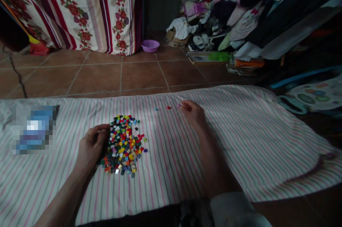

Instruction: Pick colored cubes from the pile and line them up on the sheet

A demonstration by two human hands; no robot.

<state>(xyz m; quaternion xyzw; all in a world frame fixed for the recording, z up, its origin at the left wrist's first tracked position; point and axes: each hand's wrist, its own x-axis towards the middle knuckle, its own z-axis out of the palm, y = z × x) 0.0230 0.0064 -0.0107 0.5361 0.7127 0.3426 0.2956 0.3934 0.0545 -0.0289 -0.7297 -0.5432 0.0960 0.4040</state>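
A pile of several small multicoloured square pieces (123, 144) lies on a striped cloth (240, 138) spread over the floor. My left hand (91, 145) rests at the pile's left edge, fingers curled against the pieces. My right hand (192, 113) reaches forward past the pile and pinches a tiny pink piece (179, 105) at its fingertips. A red piece (168, 107) and a blue piece (156, 109) lie apart just left of that hand.
A blurred blue item (34, 129) lies on the cloth at left. Beyond the cloth are brown floor tiles (139, 73), a purple bowl (150, 45), a floral curtain (80, 9) and a heap of clothes (221, 16). A paint palette (315, 96) sits at right.
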